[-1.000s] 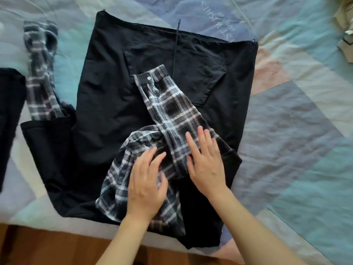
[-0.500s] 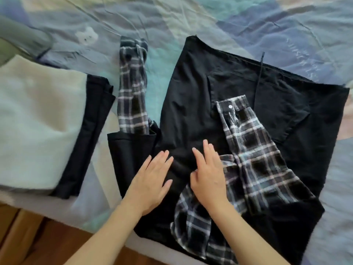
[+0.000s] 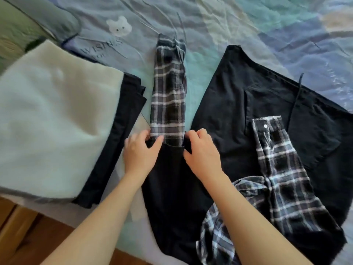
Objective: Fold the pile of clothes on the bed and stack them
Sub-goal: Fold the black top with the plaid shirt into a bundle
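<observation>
Your black garment (image 3: 238,119) lies flat and matte on the bed, close to its near edge, with a thin drawstring trailing across it toward the far side. A plaid sleeve (image 3: 168,96), soft and woven in black, grey and white checks, runs straight out from the black sleeve toward the far side. Your left hand (image 3: 140,152) and right hand (image 3: 202,152) each pinch the black cuff where the plaid emerges, fingers curled around the cloth. A second plaid sleeve (image 3: 275,169) with a white button lies diagonally over the black fabric to the right, bunched near your right forearm. At the bed's left edge sits a folded stack (image 3: 53,121): a pale fleecy piece on black cloth. The quilted bedspread (image 3: 229,22) is wrinkled, with pastel patches.
</observation>
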